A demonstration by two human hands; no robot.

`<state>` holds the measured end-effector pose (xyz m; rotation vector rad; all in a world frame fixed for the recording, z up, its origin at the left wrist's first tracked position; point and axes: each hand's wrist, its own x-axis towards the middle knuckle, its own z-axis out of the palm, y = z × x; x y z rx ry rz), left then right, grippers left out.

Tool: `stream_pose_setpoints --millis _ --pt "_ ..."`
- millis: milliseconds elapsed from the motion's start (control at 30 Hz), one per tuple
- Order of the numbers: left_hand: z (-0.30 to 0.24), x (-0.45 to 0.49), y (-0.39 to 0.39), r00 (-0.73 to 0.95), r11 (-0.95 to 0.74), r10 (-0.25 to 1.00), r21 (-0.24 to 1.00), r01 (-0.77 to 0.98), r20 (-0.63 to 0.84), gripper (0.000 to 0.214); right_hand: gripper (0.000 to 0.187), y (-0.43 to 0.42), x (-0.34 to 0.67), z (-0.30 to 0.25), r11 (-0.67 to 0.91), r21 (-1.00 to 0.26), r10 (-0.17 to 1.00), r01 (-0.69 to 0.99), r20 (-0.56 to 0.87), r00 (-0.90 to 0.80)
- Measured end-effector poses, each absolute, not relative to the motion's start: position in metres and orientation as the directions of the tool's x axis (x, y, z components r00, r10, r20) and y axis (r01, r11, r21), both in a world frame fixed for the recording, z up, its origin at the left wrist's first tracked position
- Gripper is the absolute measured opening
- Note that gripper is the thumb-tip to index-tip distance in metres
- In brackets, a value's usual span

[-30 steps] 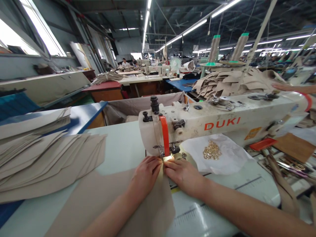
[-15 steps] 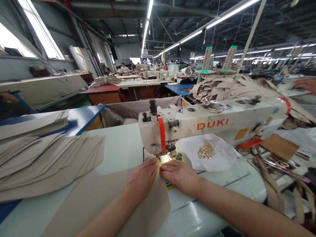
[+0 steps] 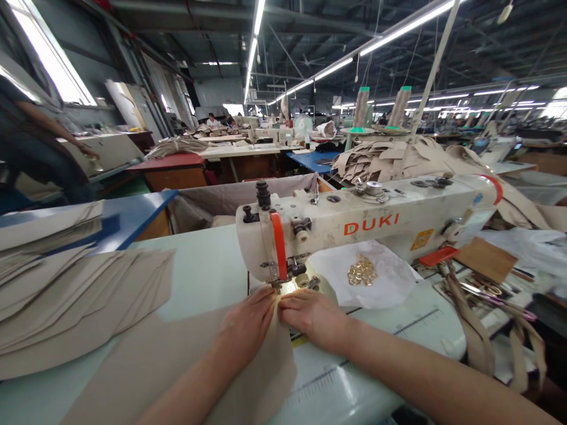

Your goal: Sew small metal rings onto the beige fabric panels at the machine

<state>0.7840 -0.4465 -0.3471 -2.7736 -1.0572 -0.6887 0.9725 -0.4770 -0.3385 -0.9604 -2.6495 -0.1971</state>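
A large beige fabric piece (image 3: 133, 360) lies flat on the pale table, its narrow end under the lit needle area of a white sewing machine (image 3: 319, 227). My left hand (image 3: 245, 321) grips the fabric just left of the presser foot, fingers close together. On the other side my right hand (image 3: 312, 319) has its fingertips closed on the fabric's edge, close to my left fingertips. The stitching point is partly hidden by my fingers. Small gold metal rings (image 3: 362, 271) sit on a white sheet (image 3: 394, 289) beside the machine.
Stacked beige panels (image 3: 84, 295) lie to the left. Scissors (image 3: 496, 301), beige straps (image 3: 469, 324) and a red tray (image 3: 438, 257) are at the right. Thread cones (image 3: 361, 109) stand behind the machine. A person (image 3: 39, 136) is at the far left.
The scene has shifted slightly left in the view. A person has appeared at the left edge, and another person's hand at the right edge is gone. My hands keep their hold beside the needle.
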Motion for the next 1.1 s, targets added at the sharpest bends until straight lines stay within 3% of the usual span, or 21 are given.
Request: stream_pose_setpoints --millis 300,1100 --pt "-0.3423 0.7859 -0.4478 0.632 -0.723 0.666 0.135 0.677 0.397 0.034 0.016 -0.4773 0.9732 -0.3400 0.767 -0.016 0.606 0.641 0.344 -0.717" --pt "-0.3396 0.7907 -0.4508 0.607 -0.689 0.700 0.135 0.712 0.376 0.032 0.017 -0.4795 0.9742 -0.3339 0.767 -0.041 0.614 0.640 0.336 -0.714"
